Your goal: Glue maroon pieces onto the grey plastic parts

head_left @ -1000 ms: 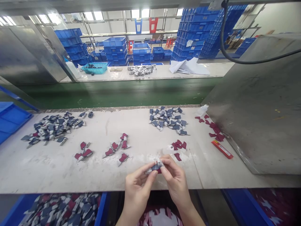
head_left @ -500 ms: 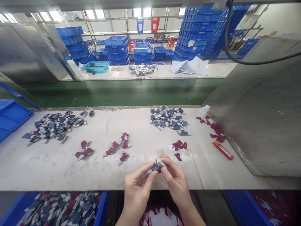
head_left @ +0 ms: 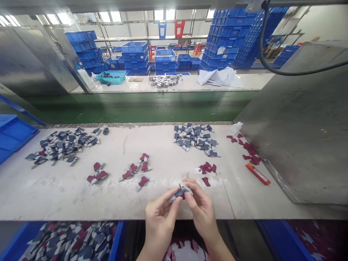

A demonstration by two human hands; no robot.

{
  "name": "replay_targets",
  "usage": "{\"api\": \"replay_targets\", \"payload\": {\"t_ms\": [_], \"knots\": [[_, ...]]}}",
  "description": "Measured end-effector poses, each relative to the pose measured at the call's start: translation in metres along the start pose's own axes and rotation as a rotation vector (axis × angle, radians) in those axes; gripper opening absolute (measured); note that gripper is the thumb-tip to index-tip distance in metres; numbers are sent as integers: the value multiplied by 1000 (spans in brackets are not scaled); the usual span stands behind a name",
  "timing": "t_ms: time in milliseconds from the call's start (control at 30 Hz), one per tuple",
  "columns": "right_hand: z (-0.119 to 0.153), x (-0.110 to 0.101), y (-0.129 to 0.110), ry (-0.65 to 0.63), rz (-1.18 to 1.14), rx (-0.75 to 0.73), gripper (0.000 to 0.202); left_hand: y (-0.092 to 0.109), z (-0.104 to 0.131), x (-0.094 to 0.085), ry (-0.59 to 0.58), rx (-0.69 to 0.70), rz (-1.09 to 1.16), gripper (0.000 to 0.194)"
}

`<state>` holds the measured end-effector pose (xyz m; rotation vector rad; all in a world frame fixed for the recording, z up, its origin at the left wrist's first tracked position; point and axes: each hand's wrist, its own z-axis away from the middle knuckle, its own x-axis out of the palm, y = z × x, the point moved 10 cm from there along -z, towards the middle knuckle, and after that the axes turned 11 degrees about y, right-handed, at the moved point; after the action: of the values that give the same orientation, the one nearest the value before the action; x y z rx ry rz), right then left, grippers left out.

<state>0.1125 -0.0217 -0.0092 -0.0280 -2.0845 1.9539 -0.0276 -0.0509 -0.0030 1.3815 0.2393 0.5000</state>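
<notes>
Piece (head_left: 180, 191), small, grey and dark blue with a red patch beneath, pinched between both hands just above the near edge of the desk (head_left: 67, 195). Left hand (head_left: 160, 214) grasping its lower left end between thumb and forefinger; right hand (head_left: 199, 204) closed on its upper right end, fingertips meeting over the top. Looks light and thin, probably a stiff little plastic or rubbery part, easily dropped if the pinch slackens; best held by the two ends as now, leaving the middle free. Likely not fragile, though small enough to slip. Scattered on the desk: a few red-and-grey pieces (head_left: 136, 170) left of the hands, loose red bits (head_left: 207, 168) just beyond the right hand, a blue-grey heap (head_left: 194, 139) farther back, a bigger heap (head_left: 61, 145) far left, more red bits (head_left: 248, 150) and a red tool (head_left: 257, 173) at right. Metal panel (head_left: 299, 137) slanting in close on the right, narrowing room there; bare desk open between hands and the small groups. Near edge right under the wrists, with blue bins (head_left: 114, 239) of pieces below; green belt (head_left: 141, 107) beyond the far edge.
</notes>
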Motion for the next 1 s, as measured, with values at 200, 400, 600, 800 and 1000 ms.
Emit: {"api": "replay_targets", "payload": {"t_ms": [200, 400, 600, 800, 1000], "knots": [[-2, 3, 7, -37, 12, 36, 25, -6, -4, -4, 52, 15, -1, 29], [-6, 0, 9, -30, -7, 40, 18, -6, -6, -5, 62, 133, -108, 29], [-9, -4, 23, 15, -20, 135, 26, 0, -12, 1, -94, 269, -196, 23], [-9, -5, -9, -91, 257, -189, 35, 9, -19, -3, -181, 303, -291, 25], [11, 1, -67, -106, 518, -799, 24, 8, -13, 7, -335, 131, -202, 29]]}}
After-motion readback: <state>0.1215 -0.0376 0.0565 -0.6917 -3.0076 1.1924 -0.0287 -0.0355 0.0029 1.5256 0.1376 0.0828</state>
